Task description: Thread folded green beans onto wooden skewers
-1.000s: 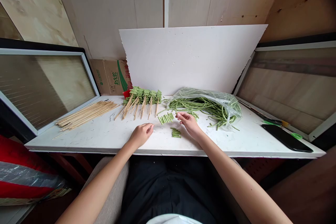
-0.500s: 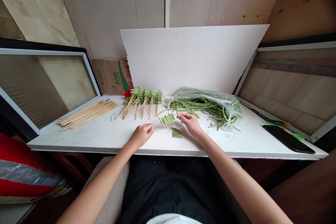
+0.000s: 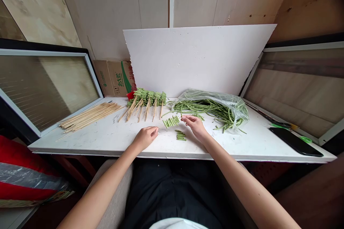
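Note:
A row of short green bean pieces (image 3: 171, 122) is threaded side by side on a thin bamboo skewer, held just above the table between my hands. My left hand (image 3: 146, 137) is closed in a pinch at the skewer's left end; most of the stick is hidden in the fingers. At the other end, my right hand (image 3: 194, 125) pinches a bean piece (image 3: 181, 116) with thumb and forefinger, close to the skewer's tip. Loose cut bean pieces (image 3: 181, 135) lie in a small group below. A few more cut pieces (image 3: 198, 116) lie behind my right hand.
Finished bean skewers (image 3: 149, 98) are stacked at the back. Bare bamboo skewers (image 3: 90, 116) lie left. Long beans (image 3: 206, 108) spill from a clear plastic bag (image 3: 236, 102). A black phone (image 3: 295, 141) rests right. A white board (image 3: 199, 61) stands behind the table (image 3: 107, 146).
Almost nothing differs. Both hands stay in place, and the threaded row of bean pieces keeps its position between them.

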Demonstrator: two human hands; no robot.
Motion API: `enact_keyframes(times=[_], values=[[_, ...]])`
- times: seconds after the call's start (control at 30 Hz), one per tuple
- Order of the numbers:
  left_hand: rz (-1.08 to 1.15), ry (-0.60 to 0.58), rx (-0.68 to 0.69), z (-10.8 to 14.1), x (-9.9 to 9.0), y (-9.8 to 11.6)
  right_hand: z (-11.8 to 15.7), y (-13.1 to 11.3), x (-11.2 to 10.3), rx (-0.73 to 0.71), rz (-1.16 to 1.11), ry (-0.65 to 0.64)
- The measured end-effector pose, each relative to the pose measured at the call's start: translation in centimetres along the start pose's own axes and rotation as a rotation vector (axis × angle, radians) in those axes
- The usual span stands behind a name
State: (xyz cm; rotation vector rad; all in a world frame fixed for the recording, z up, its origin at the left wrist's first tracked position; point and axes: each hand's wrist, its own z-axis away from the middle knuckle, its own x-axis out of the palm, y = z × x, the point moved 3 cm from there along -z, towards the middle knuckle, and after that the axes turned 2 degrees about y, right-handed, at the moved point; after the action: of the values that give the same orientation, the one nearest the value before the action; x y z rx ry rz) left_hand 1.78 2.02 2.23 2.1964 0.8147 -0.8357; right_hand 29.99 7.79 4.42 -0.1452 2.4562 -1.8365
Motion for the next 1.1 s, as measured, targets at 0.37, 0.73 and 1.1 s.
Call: enact_keyframes(times=[0.37, 0.73, 1.1], values=[[0.025, 0.01, 0.018, 0.0, -0.1, 0.1, 0.1, 0.0, 0.3, -0.011, -0.03, -0.023], [0.021, 0.052, 0.017, 0.1, 0.0, 0.0, -0.4, 0.8, 0.1, 0.038, -0.095, 0.006], [0.07, 0.058, 0.049, 0.0, -0.3, 0.2, 1.0, -0.2, 1.1, 0.063, -0.053, 0.051]])
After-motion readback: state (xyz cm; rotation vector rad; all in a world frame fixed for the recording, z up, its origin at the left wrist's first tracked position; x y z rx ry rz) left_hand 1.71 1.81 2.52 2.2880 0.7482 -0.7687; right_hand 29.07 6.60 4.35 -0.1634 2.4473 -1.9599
